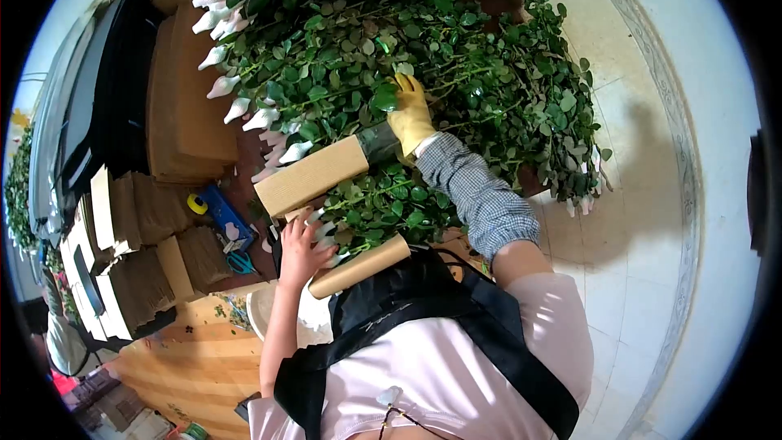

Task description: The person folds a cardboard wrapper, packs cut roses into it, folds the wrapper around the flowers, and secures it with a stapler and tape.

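My left hand (303,248), bare, has its fingers spread over pale rose heads (324,238) between two corrugated cardboard flaps. The upper flap (314,175) lies above it and the lower flap (360,266) below. Leafy rose stems (391,205) run to the right between the flaps. In a yellow glove, my right hand (411,116) is among the leaves of the larger rose pile (342,57). Its fingers are curled at some rose stems, partly covered by leaves. White and pink sleeved buds (224,85) line the pile's left edge.
Stacked cardboard sheets (191,98) and folded cardboard pieces (134,216) stand at the left. Near them lie a yellow tape roll (197,204), a blue box (226,216) and teal scissors (240,262). A white bin (262,310) stands by my left forearm. Tiled floor (603,277) is at the right.
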Available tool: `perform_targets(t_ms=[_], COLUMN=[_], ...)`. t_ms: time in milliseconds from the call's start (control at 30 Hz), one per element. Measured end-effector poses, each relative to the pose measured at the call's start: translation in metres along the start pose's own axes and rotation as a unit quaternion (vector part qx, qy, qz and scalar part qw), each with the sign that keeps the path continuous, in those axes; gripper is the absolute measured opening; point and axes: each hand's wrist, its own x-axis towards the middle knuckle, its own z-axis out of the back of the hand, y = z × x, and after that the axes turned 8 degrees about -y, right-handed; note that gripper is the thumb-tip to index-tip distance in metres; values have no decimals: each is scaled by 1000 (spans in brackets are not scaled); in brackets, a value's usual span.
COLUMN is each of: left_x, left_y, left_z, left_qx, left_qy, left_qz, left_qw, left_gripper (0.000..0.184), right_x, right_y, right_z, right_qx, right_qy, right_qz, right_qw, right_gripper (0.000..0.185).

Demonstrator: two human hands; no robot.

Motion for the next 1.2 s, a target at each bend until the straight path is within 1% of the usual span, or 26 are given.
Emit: perform_targets(t_ms=[67,133,167,200,267,333,367,400,467,500,533,600,633,667,733,767,800,867,933,1000,1033,1067,1100,1133,1167,1200], left_x=[-4,-6,-6,-9,-9,-9,-8,-9,-11,-11,-10,-11,-10,-8,-9,-11,-12,-11,-12,-12,-13,-15,-15,-12,-12,-13], left_y=[1,4,4,3,0,2,2,2,0,0,0,-2,-1,0,-1,1,2,4,7,6,7,6,5,4,3,3], left_z=[-4,-8,-10,-12,-12,-13,-17,-18,-14,-12,-13,-15,-14,-13,-13,-15,-15,-16,-19,-18,-19,-18,-18,-18,-17,-17], left_qx=[-4,-11,-4,1,8,-6,-8,-13,-12,-14,-18,-18,-15,-14,-11,-15,-13,-9,-10,-14,-15,-15,-14,-13,-14,-13], left_qy=[-12,-16,-32,-45,-47,-48,-53,-60,-68,-66,-66,-66,-66,-66,-65,-61,-56,-63,-71,-68,-66,-65,-59,-58,-62,-63], left_qz=[5,19,9,1,14,11,15,22,30,27,25,32,32,30,25,31,24,16,8,6,14,15,23,29,27,27], left_qw=[1000,1000,999,999,999,999,998,998,997,997,997,997,997,997,997,998,998,998,997,998,998,998,998,998,998,998], left_gripper=[55,55,55,55,55,55,55,55,53,52,51,51,50,50,53,55,55,58,60,61,59,59,58,57,56,56], right_x=[6,2,1,8,19,27,36,20,17,24,18,11,13,24,57,71,77,61,28,-2,-10,-4,6,13,7,0], right_y=[3,-2,-8,-18,-36,-57,-65,-65,-78,-80,-74,-77,-76,-77,-75,-67,-59,-27,-3,12,9,-1,-16,-26,-22,-19], right_z=[16,36,47,44,45,59,64,98,105,105,130,161,172,174,162,148,126,124,101,65,29,-20,-67,-86,-50,-17], right_qx=[26,65,82,45,123,145,80,126,129,245,236,202,141,78,7,-88,-145,-110,-168,-131,-152,-238,-364,-387,-160,79], right_qy=[-92,-215,-281,-357,-336,-418,-449,-465,-418,-529,-533,-564,-604,-603,-538,-456,-401,-219,-28,121,91,-43,-235,-339,-288,-219], right_qz=[-12,-16,-17,8,-10,-3,0,57,103,130,92,93,92,61,18,-43,-102,-117,29,73,100,137,145,128,127,118], right_qw=[995,974,956,933,934,897,890,875,893,802,807,795,779,792,843,885,899,962,985,981,979,961,889,848,936,965], right_gripper=[21,21,31,31,26,29,31,31,29,36,45,48,50,48,49,51,54,57,60,57,48,40,33,29,22,16])
